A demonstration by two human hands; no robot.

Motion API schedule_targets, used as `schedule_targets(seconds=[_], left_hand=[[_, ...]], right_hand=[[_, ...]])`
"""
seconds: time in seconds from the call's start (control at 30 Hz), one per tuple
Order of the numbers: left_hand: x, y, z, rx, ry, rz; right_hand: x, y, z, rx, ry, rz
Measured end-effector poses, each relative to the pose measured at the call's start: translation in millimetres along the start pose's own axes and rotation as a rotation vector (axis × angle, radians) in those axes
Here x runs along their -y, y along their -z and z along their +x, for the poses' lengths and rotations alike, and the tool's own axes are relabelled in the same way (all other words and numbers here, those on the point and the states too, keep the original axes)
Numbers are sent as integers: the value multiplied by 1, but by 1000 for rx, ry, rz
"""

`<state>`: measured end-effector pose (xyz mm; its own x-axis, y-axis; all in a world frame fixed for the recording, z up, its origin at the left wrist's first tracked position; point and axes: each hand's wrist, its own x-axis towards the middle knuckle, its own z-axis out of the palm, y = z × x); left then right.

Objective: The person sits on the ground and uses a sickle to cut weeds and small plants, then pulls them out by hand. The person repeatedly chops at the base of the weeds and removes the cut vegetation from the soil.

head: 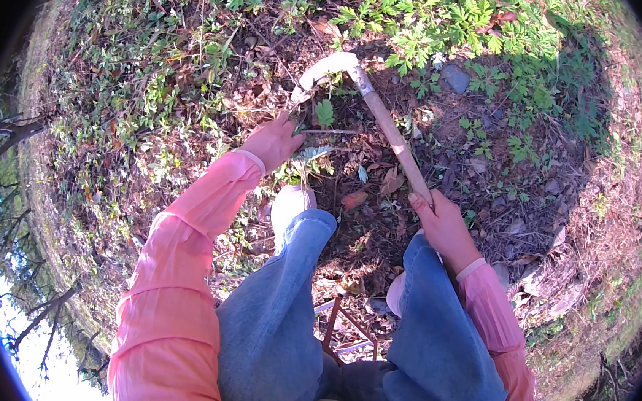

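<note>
A sickle with a curved metal blade (327,67) and a long wooden handle (395,136) lies across the view in front of me. My right hand (447,226) is closed around the lower end of the handle. The blade curves to the left, its tip low over the weeds. Close below that tip is my left hand (274,140), fingers bent over thin stems and litter; whether it grips any of them is hidden. A cut-leaved green sprig (310,158) is just below my left fingers, above my shoe.
Leafy green weeds (471,21) grow at the upper right, near a grey stone (455,79). Low plants (157,94) cover the left side. My shoe (292,203) stands under my left hand. Metal legs (332,325) of a seat show between my knees. Bare branches (17,132) are at far left.
</note>
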<state>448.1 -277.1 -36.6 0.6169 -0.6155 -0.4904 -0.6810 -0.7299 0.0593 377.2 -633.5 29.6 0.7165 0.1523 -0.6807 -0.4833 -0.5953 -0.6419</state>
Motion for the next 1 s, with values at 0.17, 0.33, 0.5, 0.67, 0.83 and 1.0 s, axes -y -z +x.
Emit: schedule_targets(seconds=[0.17, 0.33, 0.5, 0.67, 0.83, 1.0], left_hand=[[-40, 2, -2, -82, -352, 16], [-27, 38, 56, 12, 143, 126], [34, 70, 103, 90, 783, 38], [49, 65, 95, 58, 707, 6], [42, 54, 79, -80, 593, -8], [41, 57, 67, -12, 620, -37]], right_hand=[[-12, 7, -11, -224, 10, 114], [-3, 8, 10, -395, 62, 88], [11, 3, 35, -380, 118, -37], [12, -10, 57, -273, 150, -84], [-9, -21, 45, -236, 96, -131], [-38, -18, 1, -187, -7, -59]])
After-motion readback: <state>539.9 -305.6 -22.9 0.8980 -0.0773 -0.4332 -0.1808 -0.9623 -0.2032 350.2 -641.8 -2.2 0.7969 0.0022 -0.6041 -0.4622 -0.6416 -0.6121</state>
